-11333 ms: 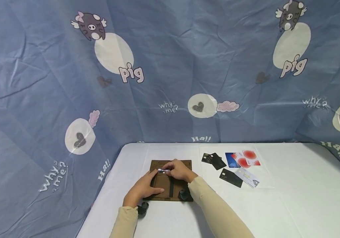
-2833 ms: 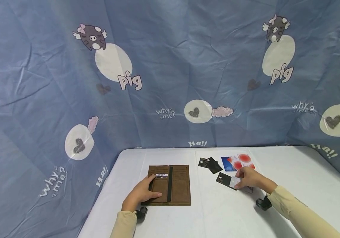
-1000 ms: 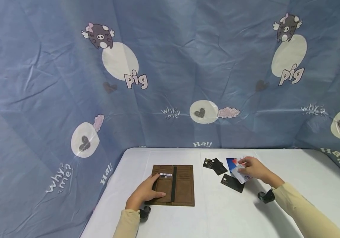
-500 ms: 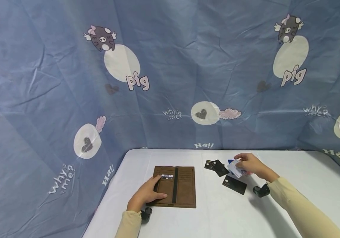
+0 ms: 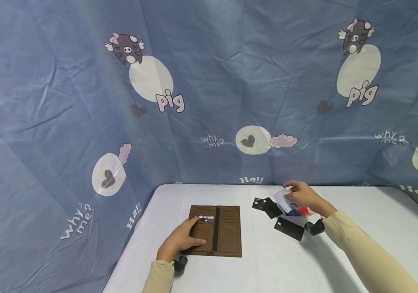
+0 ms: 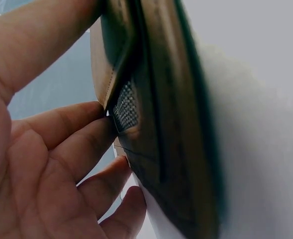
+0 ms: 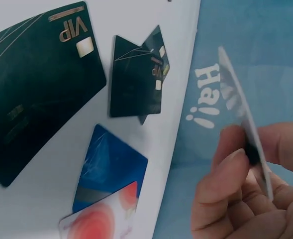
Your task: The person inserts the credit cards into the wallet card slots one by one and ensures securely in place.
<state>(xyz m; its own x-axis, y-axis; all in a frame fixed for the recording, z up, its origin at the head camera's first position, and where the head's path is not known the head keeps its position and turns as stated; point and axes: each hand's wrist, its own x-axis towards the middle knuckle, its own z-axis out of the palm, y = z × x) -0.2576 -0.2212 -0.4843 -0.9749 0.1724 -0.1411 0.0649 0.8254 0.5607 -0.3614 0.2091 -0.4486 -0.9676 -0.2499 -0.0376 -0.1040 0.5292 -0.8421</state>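
A brown wallet (image 5: 227, 234) lies spread open on the white table, a dark strap running down its middle. One card (image 5: 206, 218) shows in an upper slot of its left half. My left hand (image 5: 179, 238) rests on that half's left edge, thumb and fingers spread apart. In the left wrist view, my fingertips (image 6: 94, 117) touch the wallet edge beside a pocket. My right hand (image 5: 304, 195) pinches a whitish card (image 5: 283, 199) between thumb and fingers, raised above the table. The right wrist view shows this card nearly edge-on; part is hidden by the fingers.
Below the right hand lie a blue card (image 7: 109, 169) and a red-patterned card (image 7: 96, 219), overlapping. Two overlapping black cards (image 5: 270, 207) lie left of them, and a black VIP card (image 5: 289, 228) nearer the front. A blue patterned cloth (image 5: 209, 89) hangs behind the table.
Earlier, both hands were at the wallet. My right hand then went to the cards, took the whitish card, and has since lifted it backward and left. The left hand stays on the wallet.
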